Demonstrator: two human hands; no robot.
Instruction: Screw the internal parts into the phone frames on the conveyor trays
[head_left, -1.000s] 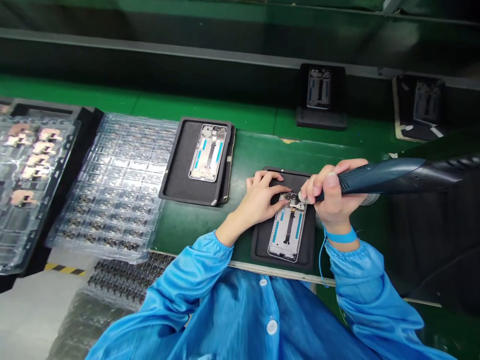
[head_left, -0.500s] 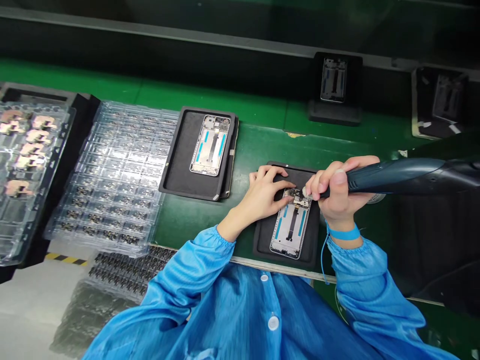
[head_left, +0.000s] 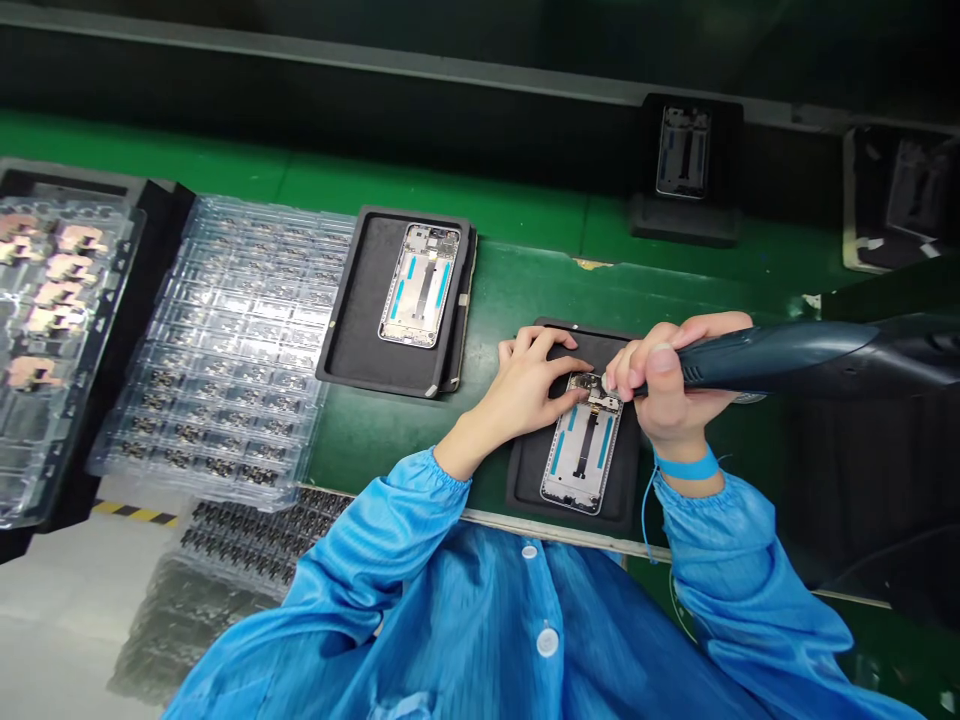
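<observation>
An open phone frame (head_left: pixel 574 460), with its circuit board at the top end and blue strips along the middle, lies on a black foam tray (head_left: pixel 525 470) right in front of me. My left hand (head_left: pixel 530 385) holds the frame's upper left corner, thumb and index finger bent against the board end. In my right hand (head_left: pixel 671 385) is a dark electric screwdriver (head_left: pixel 787 358), held nearly level in this view. Its tip end is by the frame's upper right corner, and my fingers hide the bit. A blue wrist strap (head_left: pixel 686 467) circles my right wrist.
Left of the work tray, a second phone frame (head_left: pixel 420 285) lies in stacked black trays (head_left: pixel 349 350). Farther left are clear plastic trays (head_left: pixel 225 350) of small parts and another tray (head_left: pixel 75 330) with copper-coloured pieces. More phone frames (head_left: pixel 683 155) stand at the back right.
The view has shifted slightly, so the back right frames appear farther right. My right hand and the screwdriver have moved a little left. My left hand stays on the phone frame.
</observation>
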